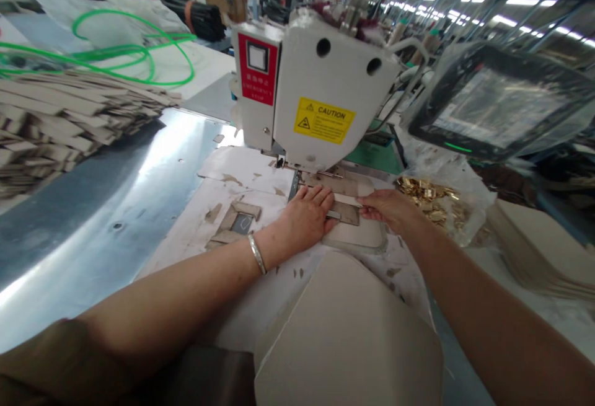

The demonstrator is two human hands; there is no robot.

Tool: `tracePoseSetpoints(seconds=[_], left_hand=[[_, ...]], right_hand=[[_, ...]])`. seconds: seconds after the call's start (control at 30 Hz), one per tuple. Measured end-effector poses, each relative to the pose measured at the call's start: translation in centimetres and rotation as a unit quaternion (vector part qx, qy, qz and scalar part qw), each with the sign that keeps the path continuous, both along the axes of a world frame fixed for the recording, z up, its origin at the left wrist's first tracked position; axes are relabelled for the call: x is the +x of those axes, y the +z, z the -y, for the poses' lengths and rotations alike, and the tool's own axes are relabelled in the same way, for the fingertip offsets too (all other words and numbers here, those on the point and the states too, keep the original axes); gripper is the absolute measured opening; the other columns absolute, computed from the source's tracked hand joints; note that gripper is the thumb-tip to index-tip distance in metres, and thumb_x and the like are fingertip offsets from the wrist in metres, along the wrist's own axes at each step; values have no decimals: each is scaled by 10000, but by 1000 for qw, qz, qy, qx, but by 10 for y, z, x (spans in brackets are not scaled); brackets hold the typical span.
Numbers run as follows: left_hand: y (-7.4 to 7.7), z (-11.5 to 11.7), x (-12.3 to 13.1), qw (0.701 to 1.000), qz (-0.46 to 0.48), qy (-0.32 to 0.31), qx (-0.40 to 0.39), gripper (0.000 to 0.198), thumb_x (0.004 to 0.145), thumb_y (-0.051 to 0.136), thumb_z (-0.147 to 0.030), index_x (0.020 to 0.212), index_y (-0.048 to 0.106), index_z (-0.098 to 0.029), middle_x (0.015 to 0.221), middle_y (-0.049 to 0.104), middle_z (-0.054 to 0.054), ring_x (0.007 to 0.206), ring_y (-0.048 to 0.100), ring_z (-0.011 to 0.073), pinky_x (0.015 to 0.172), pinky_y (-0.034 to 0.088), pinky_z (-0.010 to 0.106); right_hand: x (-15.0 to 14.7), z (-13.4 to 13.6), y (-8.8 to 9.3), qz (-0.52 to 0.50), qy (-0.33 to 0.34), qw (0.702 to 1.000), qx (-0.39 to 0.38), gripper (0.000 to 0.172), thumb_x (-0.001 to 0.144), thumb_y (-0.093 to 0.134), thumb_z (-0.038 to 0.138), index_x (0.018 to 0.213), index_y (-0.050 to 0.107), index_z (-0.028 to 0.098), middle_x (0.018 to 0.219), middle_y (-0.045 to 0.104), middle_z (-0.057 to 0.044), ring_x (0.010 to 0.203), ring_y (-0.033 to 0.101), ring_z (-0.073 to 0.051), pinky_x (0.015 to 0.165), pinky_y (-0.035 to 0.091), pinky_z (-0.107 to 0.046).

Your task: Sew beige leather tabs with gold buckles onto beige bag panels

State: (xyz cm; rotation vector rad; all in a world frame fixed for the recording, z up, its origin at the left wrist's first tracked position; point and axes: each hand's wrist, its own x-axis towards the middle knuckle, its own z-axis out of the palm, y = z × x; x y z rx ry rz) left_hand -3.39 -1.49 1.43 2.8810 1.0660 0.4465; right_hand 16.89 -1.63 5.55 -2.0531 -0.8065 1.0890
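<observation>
A white machine head (320, 83) with a yellow caution label stands over the work plate. My left hand (307, 217) lies flat, fingers stretched, on a beige strip piece (346, 211) just under the machine's foot. My right hand (388, 207) touches the same piece from the right, its fingertips pinched on the strip's edge. A silver bangle (256, 253) sits on my left wrist. A large beige panel (348, 331) lies in front of me, below both hands.
A tall stack of beige strips (56, 121) fills the left, with a green hose (121, 52) looped behind it. Gold metal fittings (430, 198) lie in a plastic bag at the right. A tilted screen (502, 105) hangs at the upper right. A shiny metal table (116, 201) spreads left.
</observation>
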Motion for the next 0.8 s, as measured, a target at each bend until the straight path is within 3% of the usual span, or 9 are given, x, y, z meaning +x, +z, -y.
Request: tracePoseSetpoints(seconds=[0.17,0.3,0.43,0.53,0.67,0.8], left_hand=[[0,1,-1,1000,-9,1,6,531,994,427,-432,1389,466,-80,1481,447,138,1379,388,293,1128,311,463],[-6,-2,2,1000,-8,-11,27,517,996,430,-397,1399,454,-75,1476,453,138,1375,402,277,1138,302,431],[-11,-5,19,993,-8,-104,64,441,996,396,-222,1408,434,-70,1448,491,123,1335,456,220,1132,304,338],[-9,-4,33,989,5,-130,75,416,988,393,-191,1381,452,-66,1392,542,131,1274,511,198,1103,333,301],[0,1,29,995,11,-82,51,388,978,453,-287,1298,502,-73,1281,603,159,1208,554,223,1036,408,342],[6,3,-7,999,7,-6,41,375,946,532,-354,1215,541,-92,1198,629,151,1161,574,251,1012,434,376]], right_hand=[[0,2,-3,111,49,992,-30,283,827,708,149,641,497,170,442,528,45,357,477,-59,377,432,-161],[1,3,-5,82,61,994,-28,258,854,667,152,644,517,163,455,554,34,354,500,-79,393,456,-196],[-1,4,-6,43,52,998,-17,271,854,642,110,612,528,152,457,558,19,352,496,-78,390,447,-195],[-1,6,-4,16,48,999,-17,270,855,633,102,607,537,149,464,561,16,355,494,-73,393,444,-188],[-2,7,-2,-1,49,998,-25,275,865,621,116,603,543,146,456,558,10,361,503,-82,406,462,-200],[-1,7,0,3,53,998,-30,237,864,614,104,641,543,143,485,579,-1,378,523,-92,422,480,-216]])
